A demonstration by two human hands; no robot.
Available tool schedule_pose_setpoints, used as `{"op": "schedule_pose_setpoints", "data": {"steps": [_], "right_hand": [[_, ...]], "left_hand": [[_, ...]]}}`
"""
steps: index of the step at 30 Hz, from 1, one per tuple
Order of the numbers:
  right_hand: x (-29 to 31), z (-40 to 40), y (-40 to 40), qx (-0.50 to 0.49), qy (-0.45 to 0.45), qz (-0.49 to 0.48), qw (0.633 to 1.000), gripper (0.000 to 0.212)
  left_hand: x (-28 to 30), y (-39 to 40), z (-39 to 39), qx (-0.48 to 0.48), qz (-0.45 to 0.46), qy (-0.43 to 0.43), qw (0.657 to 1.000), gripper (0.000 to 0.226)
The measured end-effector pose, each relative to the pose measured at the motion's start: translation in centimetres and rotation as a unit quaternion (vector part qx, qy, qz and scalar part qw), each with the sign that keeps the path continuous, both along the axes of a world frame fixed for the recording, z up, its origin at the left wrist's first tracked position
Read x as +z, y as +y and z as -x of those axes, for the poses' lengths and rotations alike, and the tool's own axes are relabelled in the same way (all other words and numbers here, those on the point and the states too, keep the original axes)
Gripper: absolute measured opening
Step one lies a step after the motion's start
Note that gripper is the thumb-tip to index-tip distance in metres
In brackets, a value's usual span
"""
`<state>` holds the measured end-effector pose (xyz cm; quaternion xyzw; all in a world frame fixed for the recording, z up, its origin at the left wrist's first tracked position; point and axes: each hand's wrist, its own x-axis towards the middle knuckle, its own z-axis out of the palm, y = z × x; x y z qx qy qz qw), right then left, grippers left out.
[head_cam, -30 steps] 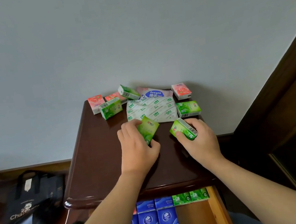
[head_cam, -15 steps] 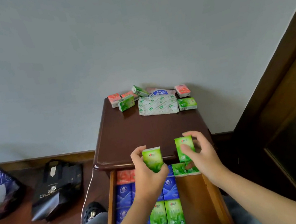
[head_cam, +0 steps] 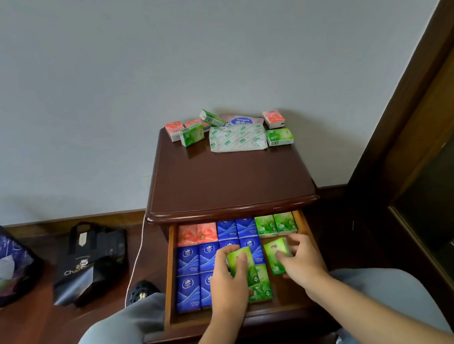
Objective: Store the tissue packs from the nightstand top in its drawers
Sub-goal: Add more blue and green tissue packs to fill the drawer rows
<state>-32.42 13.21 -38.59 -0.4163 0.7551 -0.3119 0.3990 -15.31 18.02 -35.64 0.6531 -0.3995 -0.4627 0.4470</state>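
Hands work low in the open drawer (head_cam: 169, 280): the left hand (head_cam: 227, 286) grips one green pack (head_cam: 240, 261), the right hand (head_cam: 301, 261) pinches another green pack (head_cam: 277, 255) over the bare right side. Red, blue and green rows already fill most of it. Farther back, the nightstand top (head_cam: 221, 181) still carries a cluster of small packs (head_cam: 279, 137) and a large white pack (head_cam: 237, 138), so the job looks well over halfway.
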Motion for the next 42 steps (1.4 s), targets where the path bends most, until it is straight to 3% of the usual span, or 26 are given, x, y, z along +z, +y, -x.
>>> {"op": "schedule_pose_setpoints", "data": {"steps": [3, 6, 12, 24, 28, 31, 33, 35, 38, 40, 42], "right_hand": [[-1.4, 0.2, -0.5, -0.025, -0.015, -0.024, 0.999, 0.050], [-2.0, 0.2, -0.6, -0.043, -0.018, -0.019, 0.999, 0.042], [-1.4, -0.4, -0.6, -0.006, 0.147, -0.019, 0.989, 0.032], [-2.0, -1.3, -1.4, -0.041, 0.092, -0.015, 0.995, 0.025], [-1.5, -1.1, -1.2, -0.036, 0.080, -0.021, 0.996, 0.028], [0.0, -1.0, -0.8, 0.025, 0.124, -0.037, 0.991, 0.033], [1.5, -0.7, -0.3, 0.097, 0.202, -0.032, 0.974, 0.043], [2.7, 0.0, 0.5, 0.187, 0.261, 0.041, 0.946, 0.061], [4.1, 1.4, 1.3, 0.371, 0.198, 0.157, 0.893, 0.090], [4.8, 2.3, 1.3, 0.457, 0.237, 0.181, 0.838, 0.103], [5.3, 2.9, 1.1, 0.472, 0.288, 0.208, 0.807, 0.102]], "left_hand": [[-0.5, 0.2, -0.4, -0.011, -0.001, -0.021, 1.000, 0.014], [-0.5, 0.2, -0.6, -0.027, 0.026, -0.048, 0.998, 0.034], [-0.4, 0.2, -0.6, -0.036, 0.041, -0.071, 0.996, 0.060], [-1.3, 0.0, -0.6, -0.022, 0.041, -0.005, 0.999, 0.066], [-1.3, 0.0, -0.5, -0.020, 0.039, -0.006, 0.999, 0.057], [-1.2, -0.1, -0.5, -0.018, 0.028, -0.010, 0.999, 0.045], [-1.2, -0.3, -0.4, -0.008, 0.024, -0.029, 0.999, 0.035], [-1.1, -0.5, -0.3, 0.000, 0.021, -0.041, 0.999, 0.024], [-1.0, -1.2, 0.4, -0.009, 0.001, -0.039, 0.999, 0.014], [-0.8, -1.8, 1.4, -0.028, -0.013, -0.051, 0.998, 0.014], [-0.6, -2.3, 2.6, -0.051, -0.025, -0.044, 0.997, 0.024]]}}
